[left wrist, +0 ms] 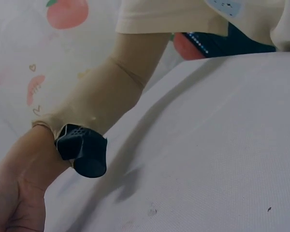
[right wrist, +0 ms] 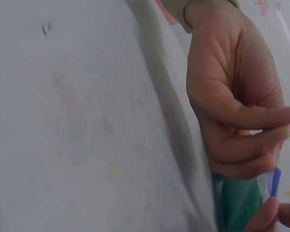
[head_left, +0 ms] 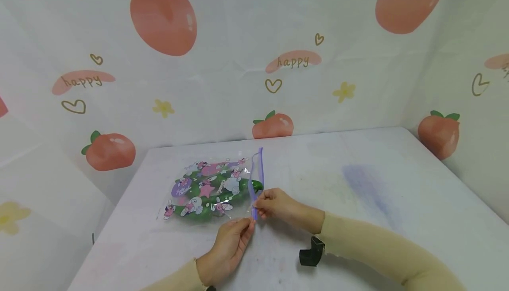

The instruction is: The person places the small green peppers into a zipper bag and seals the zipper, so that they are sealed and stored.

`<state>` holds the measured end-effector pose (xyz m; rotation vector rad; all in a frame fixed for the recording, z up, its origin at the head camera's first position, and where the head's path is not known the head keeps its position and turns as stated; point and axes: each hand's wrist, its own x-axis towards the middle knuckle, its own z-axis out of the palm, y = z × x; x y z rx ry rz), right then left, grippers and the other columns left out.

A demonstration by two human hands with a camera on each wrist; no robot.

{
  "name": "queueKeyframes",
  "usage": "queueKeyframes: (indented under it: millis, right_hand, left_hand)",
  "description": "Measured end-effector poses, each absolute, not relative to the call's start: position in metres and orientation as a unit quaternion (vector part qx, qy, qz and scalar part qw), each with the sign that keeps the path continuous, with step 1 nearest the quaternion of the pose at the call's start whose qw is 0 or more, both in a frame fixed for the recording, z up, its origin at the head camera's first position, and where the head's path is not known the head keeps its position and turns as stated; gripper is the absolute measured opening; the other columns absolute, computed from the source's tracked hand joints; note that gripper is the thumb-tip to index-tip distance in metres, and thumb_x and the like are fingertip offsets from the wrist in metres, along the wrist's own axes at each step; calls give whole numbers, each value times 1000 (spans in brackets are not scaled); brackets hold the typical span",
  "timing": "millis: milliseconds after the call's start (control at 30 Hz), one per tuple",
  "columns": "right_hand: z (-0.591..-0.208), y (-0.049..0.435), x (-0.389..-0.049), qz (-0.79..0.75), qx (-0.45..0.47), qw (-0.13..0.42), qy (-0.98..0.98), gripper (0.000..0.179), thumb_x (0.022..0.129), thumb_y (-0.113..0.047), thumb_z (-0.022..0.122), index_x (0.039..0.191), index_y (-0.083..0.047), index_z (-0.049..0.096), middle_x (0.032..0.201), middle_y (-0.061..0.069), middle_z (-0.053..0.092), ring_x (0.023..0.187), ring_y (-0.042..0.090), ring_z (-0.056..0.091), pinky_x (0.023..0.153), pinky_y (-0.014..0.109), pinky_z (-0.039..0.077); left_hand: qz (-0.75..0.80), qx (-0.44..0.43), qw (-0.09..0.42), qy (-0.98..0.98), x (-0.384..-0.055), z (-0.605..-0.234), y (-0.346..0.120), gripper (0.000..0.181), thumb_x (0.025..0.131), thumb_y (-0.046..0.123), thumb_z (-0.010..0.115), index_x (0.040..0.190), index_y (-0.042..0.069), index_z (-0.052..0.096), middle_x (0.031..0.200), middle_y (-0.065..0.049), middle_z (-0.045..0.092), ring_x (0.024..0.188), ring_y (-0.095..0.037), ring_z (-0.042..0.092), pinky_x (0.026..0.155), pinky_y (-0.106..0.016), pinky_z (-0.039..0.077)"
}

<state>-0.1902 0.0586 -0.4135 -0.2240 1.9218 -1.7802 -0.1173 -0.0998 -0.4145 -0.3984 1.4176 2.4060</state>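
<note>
A clear zip bag (head_left: 207, 189) printed with pink and purple cartoon figures lies flat on the table, its mouth facing right. Inside are long, glossy green things (head_left: 258, 185), partly hidden by the print; their kind is unclear. A purple zip strip (head_left: 261, 167) runs along the mouth, its two edges standing apart in the middle. My right hand (head_left: 278, 204) pinches this strip near its front end. Just in front, my left hand (head_left: 232, 240) holds the strip's end corner between thumb and fingers. The left wrist view misses the bag.
The white table (head_left: 318, 162) bears a faint purple stain (head_left: 367, 189) at right. Behind it hangs a white cloth wall (head_left: 222, 25) printed with peaches and "happy". A black wrist camera (head_left: 311, 252) hangs below the right sleeve.
</note>
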Motion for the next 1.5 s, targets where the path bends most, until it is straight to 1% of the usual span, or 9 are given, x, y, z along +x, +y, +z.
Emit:
queueKeyframes:
  millis: [200, 400, 767, 900, 1100, 1500]
  right_hand:
    - [-416, 58, -203, -649, -66, 237, 720, 12, 93, -4, 58, 82, 0, 59, 66, 0, 55, 59, 6, 55, 57, 17, 49]
    - [-416, 58, -213, -651, -57, 222, 723, 14, 93, -3, 58, 80, 0, 60, 65, 0, 55, 58, 7, 54, 57, 18, 49]
    - [-414, 61, -227, -637, -40, 205, 742, 13, 94, -6, 58, 85, 4, 61, 68, 1, 56, 60, 8, 55, 58, 19, 50]
    - [-416, 62, -235, -644, -22, 196, 740, 12, 93, -4, 58, 88, 6, 61, 67, 1, 56, 60, 8, 55, 57, 19, 50]
    - [-419, 64, -245, -663, -16, 182, 726, 11, 92, -1, 57, 86, 7, 60, 64, 1, 55, 56, 7, 54, 55, 18, 49]
    - [-415, 63, -269, -625, 6, 146, 767, 14, 94, -5, 59, 90, 8, 62, 65, 1, 56, 58, 7, 54, 56, 18, 47]
  left_hand:
    - [841, -140, 158, 497, -117, -413, -98, 10, 95, -2, 50, 102, -10, 51, 81, -1, 59, 70, 2, 62, 74, -9, 52]
    - [841, -139, 156, 499, -117, -412, -97, 10, 94, -2, 50, 101, -10, 51, 82, -2, 58, 70, 3, 61, 74, -9, 52]
    - [842, -139, 156, 498, -117, -411, -95, 7, 94, -3, 50, 98, -8, 52, 80, -1, 57, 69, 2, 61, 73, -9, 52]
    - [840, -140, 161, 498, -117, -411, -94, 9, 94, -2, 51, 100, -9, 53, 81, -1, 57, 70, 1, 61, 74, -9, 52]
    - [842, -142, 164, 493, -114, -412, -93, 11, 94, -2, 51, 102, -11, 52, 82, -2, 57, 71, 1, 61, 74, -9, 52]
    - [847, -139, 166, 484, -114, -414, -94, 9, 94, -3, 51, 100, -10, 53, 82, -3, 57, 71, 0, 61, 74, -9, 52]
